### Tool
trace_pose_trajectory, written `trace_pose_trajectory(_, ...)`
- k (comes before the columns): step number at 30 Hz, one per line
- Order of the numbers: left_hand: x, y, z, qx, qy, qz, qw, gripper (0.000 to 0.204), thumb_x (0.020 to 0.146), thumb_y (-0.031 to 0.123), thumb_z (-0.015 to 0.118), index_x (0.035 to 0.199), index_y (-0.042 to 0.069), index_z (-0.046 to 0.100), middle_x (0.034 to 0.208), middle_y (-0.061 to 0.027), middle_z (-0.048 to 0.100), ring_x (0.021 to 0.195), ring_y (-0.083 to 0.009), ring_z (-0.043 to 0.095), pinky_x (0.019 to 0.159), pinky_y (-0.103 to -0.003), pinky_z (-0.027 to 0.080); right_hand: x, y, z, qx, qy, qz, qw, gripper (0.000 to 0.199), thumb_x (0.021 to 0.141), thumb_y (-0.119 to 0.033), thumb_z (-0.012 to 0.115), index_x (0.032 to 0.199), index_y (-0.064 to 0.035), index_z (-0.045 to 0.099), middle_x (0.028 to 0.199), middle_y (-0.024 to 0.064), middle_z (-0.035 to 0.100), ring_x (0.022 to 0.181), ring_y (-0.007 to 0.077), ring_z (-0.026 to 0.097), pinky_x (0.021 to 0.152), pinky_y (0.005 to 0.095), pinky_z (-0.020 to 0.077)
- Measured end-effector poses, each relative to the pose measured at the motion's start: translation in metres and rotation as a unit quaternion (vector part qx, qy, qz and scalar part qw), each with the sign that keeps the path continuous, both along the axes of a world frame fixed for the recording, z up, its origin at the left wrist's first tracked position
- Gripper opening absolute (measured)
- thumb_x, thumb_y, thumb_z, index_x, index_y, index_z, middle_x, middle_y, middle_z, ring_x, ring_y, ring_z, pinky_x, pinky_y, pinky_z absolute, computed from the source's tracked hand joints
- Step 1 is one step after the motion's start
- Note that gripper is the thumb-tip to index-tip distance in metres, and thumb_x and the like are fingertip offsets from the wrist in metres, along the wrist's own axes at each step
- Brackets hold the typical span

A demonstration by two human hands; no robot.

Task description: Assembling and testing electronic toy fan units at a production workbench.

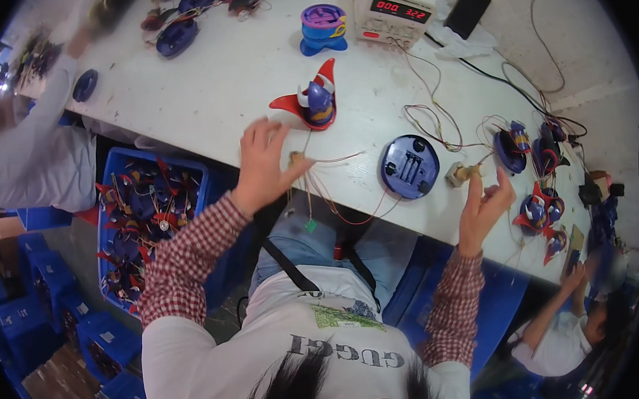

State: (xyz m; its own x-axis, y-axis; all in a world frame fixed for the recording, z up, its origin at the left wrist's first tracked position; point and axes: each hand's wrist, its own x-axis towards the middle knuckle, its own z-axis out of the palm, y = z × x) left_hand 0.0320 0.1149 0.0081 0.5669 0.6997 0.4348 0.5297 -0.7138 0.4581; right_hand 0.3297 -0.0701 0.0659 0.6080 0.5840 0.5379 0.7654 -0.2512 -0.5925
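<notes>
My left hand [264,165] is open over the table's front edge, fingers spread and thumb stretched out. Its thumb is next to a small brass-coloured part [298,159] with thin wires; a small green piece [311,225] hangs below. Just beyond the fingers sits a red and purple horned toy part [317,103]. A round dark-blue base [409,166] with a slotted compartment lies between my hands, a red wire running from it. On the right, my right hand [486,210] has its fingers apart, the fingertips close to a brass-coloured metal piece [460,175]; whether they touch is unclear.
A power supply [395,9] with a lit display stands at the back, beside a black phone [467,11]. A blue and purple toy body [323,30] is left of it. Wired toy parts [539,210] lie right. A blue crate [201,179] holds many parts. Co-workers sit on both sides.
</notes>
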Motion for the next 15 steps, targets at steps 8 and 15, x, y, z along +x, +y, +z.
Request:
trace_pose_trajectory(8,0.041,0.060,-0.008,0.012,0.057,0.012,0.998,0.077,0.071,0.051,0.073,0.120,-0.004,0.054,0.128,-0.0188,0.048,0.132,-0.0365,0.030,0.106,-0.047,0.022,-0.170,0.093,-0.009,-0.061,-0.054,0.362,0.929,0.040,0.072,-0.016,0.075,0.104,-0.0002,0.059,0.093,0.0125,0.054,0.080,0.0274,0.053,0.070,0.0332,0.0471)
trace_pose_trajectory(15,0.057,0.067,-0.007,-0.085,-0.046,-0.012,0.995,0.069,0.071,0.041,0.077,0.120,-0.001,0.054,0.125,-0.0163,0.053,0.129,-0.0304,0.037,0.106,-0.043,0.026,-0.181,0.127,-0.062,-0.205,-0.104,0.266,0.936,0.026,0.075,-0.014,0.070,0.095,-0.0013,0.059,0.086,0.0139,0.055,0.072,0.0293,0.055,0.066,0.0349,0.0479)
